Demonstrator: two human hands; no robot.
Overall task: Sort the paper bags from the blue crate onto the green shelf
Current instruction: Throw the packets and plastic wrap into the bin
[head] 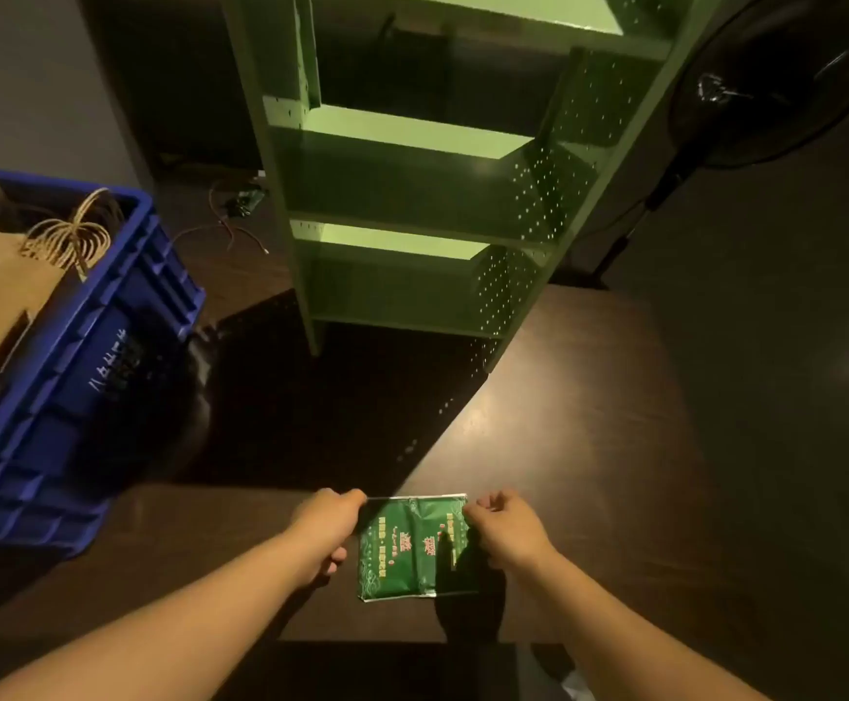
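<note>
Green paper bag (412, 546) held flat above the dark floor (589, 422), left hand (329, 528) and right hand (506, 531) each pinching a top corner; blue crate (109, 356) at left, green shelf (412, 194) ahead.

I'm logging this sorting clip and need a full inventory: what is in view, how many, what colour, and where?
green bag: one, green with red print, held flat low in the middle
blue crate: one, blue, at the left
brown paper bags: count unclear, brown with pale cord handles, inside the crate
green shelf: one, light green, its visible tiers bare, top centre
fan: one, black, top right
loose wires: several, dark and reddish, on the floor behind the shelf
left hand: grips the bag's left edge
right hand: grips its right edge
</note>
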